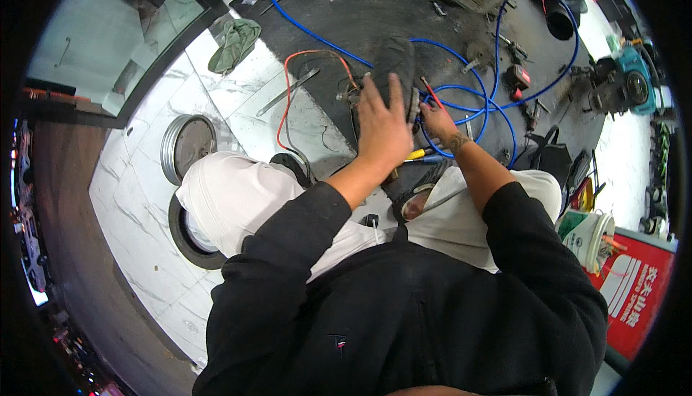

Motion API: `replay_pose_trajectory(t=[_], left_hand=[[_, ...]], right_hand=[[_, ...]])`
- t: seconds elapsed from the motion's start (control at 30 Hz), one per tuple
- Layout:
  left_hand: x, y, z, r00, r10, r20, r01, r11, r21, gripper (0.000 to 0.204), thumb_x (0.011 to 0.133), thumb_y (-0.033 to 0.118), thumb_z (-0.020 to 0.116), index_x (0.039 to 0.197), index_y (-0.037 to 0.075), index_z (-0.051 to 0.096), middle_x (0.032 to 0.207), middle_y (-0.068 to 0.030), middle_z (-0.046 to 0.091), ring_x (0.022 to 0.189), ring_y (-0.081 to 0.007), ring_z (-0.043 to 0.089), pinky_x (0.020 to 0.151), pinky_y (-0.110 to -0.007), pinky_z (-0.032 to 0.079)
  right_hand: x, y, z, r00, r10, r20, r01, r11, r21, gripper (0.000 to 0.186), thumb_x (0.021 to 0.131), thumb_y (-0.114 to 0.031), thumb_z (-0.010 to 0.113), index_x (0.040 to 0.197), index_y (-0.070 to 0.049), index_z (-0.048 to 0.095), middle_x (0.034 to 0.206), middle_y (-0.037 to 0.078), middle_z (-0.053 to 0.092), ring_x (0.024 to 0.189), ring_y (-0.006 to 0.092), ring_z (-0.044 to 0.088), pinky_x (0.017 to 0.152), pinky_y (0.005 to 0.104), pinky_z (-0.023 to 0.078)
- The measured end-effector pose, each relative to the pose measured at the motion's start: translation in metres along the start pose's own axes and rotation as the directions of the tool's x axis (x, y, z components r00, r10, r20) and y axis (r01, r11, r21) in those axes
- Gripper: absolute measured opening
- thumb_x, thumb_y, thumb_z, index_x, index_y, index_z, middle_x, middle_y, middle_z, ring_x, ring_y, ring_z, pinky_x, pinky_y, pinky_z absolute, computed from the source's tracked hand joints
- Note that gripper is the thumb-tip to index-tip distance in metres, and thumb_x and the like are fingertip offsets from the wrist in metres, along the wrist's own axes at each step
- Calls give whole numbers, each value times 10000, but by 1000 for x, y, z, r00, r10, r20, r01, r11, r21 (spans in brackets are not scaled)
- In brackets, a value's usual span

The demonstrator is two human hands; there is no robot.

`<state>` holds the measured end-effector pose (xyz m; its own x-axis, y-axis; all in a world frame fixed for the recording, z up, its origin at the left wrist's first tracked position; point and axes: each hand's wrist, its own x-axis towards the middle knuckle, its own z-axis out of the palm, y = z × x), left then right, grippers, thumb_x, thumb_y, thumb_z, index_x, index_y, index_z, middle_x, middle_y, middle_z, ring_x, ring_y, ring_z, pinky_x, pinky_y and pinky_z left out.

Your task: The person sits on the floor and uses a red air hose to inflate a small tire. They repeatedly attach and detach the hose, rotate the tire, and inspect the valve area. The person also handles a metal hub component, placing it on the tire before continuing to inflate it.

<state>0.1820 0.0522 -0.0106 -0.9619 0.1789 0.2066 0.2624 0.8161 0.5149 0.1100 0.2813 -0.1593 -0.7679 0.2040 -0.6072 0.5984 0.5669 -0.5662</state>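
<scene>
My left hand (383, 123) lies with fingers extended and apart against a dark, worn rubber object (394, 56), possibly a tire, held upright in front of me. My right hand (440, 121) is closed on a thin red-handled tool (431, 92) at that object's right side. A red cable (287, 72) runs toward metal fittings left of it. Coils of blue hose (484, 104) lie beside my right hand. Yellow and blue tool handles (425, 158) lie below my hands.
A long metal lever (287, 92), green cloth (234, 44), wheel rim (176, 151) and tire (180, 241) lie leftward. Scattered tools and a red-black battery (517, 79) lie on the dark mat (324, 7). A teal machine (634, 82), white bucket (584, 245) and red box (634, 295) stand right.
</scene>
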Motion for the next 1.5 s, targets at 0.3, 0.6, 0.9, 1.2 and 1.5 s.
replay_pose_trajectory(t=[0.3,0.6,0.9,1.2,1.5], left_hand=[[5,12,23,988,154,-30,-156,985,-68,954,879,234,803,1678,106,300,1629,-452,189,1473,-616,321,1224,-606,333],[38,1,1,992,107,72,-91,975,-201,1057,756,268,862,1664,174,330,1657,-394,232,1497,-568,355,1238,-564,362],[103,-59,-7,993,-118,-19,110,961,-254,1000,839,464,887,1579,-37,438,1555,-301,512,1446,-442,493,1218,-480,382],[112,-84,-10,987,-145,63,157,948,-275,976,908,474,848,1607,-43,404,1650,-249,443,1516,-371,430,1248,-422,322],[113,-75,-12,973,-197,117,222,937,-271,918,944,462,813,1636,20,402,1625,-231,471,1389,-354,542,1175,-426,425]], right_hand=[[38,53,-9,974,-225,14,224,959,-176,560,1090,-466,490,1424,-39,632,1273,272,719,1199,412,684,1010,471,523],[3,-24,-59,979,-191,75,198,777,-597,693,1040,-567,554,1442,-5,606,1270,328,703,1217,454,678,1057,527,515],[-113,-94,-311,747,-506,-431,508,853,-121,489,1038,-441,653,1204,12,729,1035,205,769,906,340,736,842,464,581],[-172,270,-126,676,256,-690,-187,967,176,632,1039,-540,592,876,59,708,979,342,705,935,511,683,849,557,544],[-233,385,64,858,491,151,-498,867,9,542,981,-445,654,1064,75,782,1157,286,757,1039,440,743,971,511,565]])
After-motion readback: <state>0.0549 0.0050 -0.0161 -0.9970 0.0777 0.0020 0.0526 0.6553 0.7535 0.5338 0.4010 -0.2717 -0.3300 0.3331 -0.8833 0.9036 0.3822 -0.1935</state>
